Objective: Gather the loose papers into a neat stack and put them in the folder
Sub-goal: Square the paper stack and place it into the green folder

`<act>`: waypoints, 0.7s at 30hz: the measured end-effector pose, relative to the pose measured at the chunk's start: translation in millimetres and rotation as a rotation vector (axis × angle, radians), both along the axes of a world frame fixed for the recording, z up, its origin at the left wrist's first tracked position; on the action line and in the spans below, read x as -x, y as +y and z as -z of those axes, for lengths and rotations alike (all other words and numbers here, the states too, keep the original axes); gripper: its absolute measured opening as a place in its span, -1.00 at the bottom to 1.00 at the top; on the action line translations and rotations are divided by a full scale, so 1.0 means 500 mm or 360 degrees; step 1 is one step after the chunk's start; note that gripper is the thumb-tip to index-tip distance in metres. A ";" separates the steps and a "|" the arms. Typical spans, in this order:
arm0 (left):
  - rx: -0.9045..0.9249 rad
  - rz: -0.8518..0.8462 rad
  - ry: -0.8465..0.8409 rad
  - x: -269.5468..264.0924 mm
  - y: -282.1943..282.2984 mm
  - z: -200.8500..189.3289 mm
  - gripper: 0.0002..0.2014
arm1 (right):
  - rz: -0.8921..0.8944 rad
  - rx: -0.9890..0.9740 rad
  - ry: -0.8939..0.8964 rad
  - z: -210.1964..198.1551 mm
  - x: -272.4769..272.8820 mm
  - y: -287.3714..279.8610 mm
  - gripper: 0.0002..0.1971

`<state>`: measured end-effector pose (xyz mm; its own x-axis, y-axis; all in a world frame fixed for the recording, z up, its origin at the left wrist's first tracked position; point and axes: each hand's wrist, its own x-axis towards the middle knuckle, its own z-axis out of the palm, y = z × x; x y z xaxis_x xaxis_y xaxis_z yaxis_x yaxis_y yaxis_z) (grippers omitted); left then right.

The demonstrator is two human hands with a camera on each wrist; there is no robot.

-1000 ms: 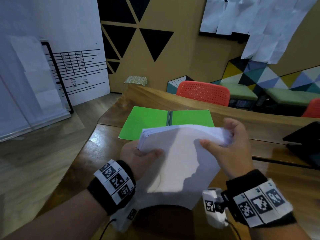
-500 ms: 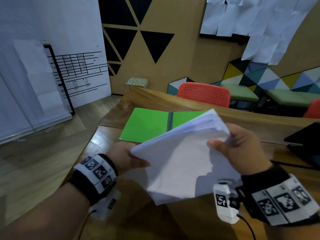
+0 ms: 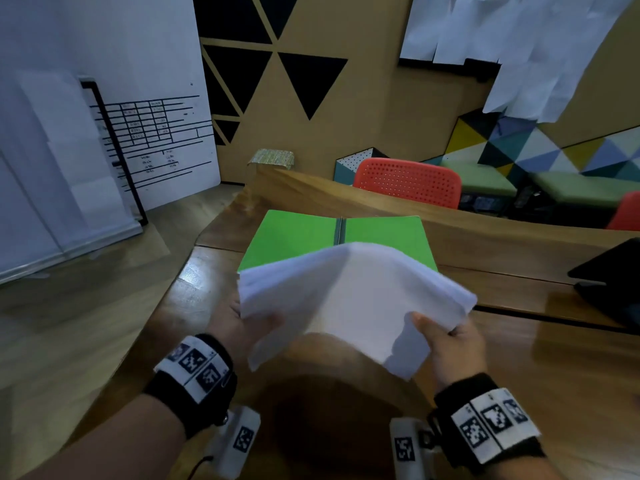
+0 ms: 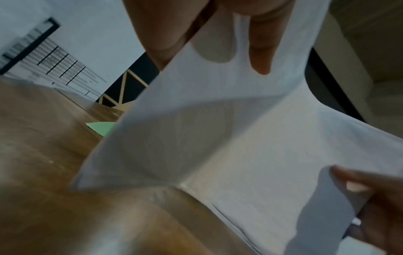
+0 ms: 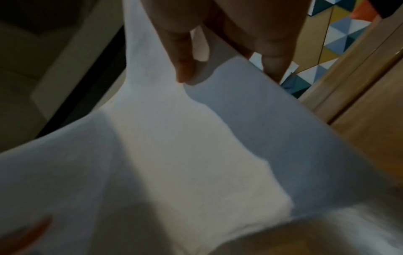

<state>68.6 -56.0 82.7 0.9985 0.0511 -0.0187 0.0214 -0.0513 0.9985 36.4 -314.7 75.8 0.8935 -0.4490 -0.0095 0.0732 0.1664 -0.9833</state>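
A thick stack of white papers (image 3: 349,299) hangs in the air above the wooden table, bowed upward in the middle. My left hand (image 3: 242,323) pinches its left edge, thumb on top. My right hand (image 3: 446,337) pinches the right edge, thumb on top and fingers under. The left wrist view shows the same stack of papers (image 4: 218,138) with my left hand (image 4: 220,39) at its edge. In the right wrist view the papers (image 5: 174,155) fill the frame below my right hand (image 5: 226,57). An open green folder (image 3: 298,233) lies flat on the table just beyond the stack.
The wooden table (image 3: 554,368) runs right and forward. A dark laptop-like object (image 3: 613,282) lies at the right edge. A red chair (image 3: 408,181) stands behind the table. A whiteboard (image 3: 114,133) leans at the left over the floor.
The stack has swung from tilted up on the right to level and lower. My right hand dropped toward me; my left hand shifted right. Both hands kept hold.
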 end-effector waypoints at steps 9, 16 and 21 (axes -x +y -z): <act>0.0164 -0.0103 -0.0130 -0.009 0.019 0.026 -0.62 | 0.0134 0.0006 0.0190 0.021 -0.012 -0.010 -0.45; 0.0299 -0.0229 -0.0091 -0.052 0.011 0.031 -0.73 | 0.0131 0.0018 0.0210 0.010 -0.038 -0.029 -0.81; 0.0331 -0.0219 -0.0162 -0.061 0.012 0.036 -0.80 | 0.0142 0.0095 0.0113 0.008 -0.047 -0.034 -0.75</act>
